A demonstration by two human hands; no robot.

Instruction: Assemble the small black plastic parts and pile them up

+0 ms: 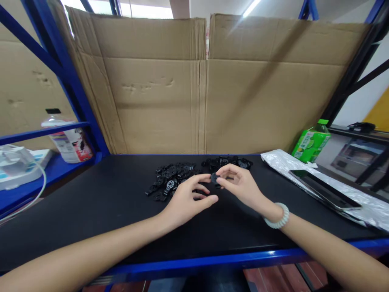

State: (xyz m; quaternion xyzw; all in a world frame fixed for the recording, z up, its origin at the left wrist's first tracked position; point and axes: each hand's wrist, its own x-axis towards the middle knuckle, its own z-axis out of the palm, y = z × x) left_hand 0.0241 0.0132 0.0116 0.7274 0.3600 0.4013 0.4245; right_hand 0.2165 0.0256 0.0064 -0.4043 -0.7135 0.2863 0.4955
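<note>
Between thumb and fingers, my right hand (238,182) pinches a small round black plastic part (215,179) above the black table. Just left of it is my left hand (191,196), its fingers apart and its thumb stretched out. The left index fingertip reaches the edge of the part; whether it touches I cannot tell. Behind my left hand lies a heap of black plastic parts (170,174), one showing a lighter wheel-like face. A second heap of black parts (243,162) sits farther back, partly hidden by my right hand.
On the right, a tablet-like device (325,188) lies on silvery wrapping (279,160), near a green bottle (313,140). Cardboard sheets (158,101) wall the back. At left, a large plastic bottle (68,140) and a white power strip (22,166) stand on a blue shelf.
</note>
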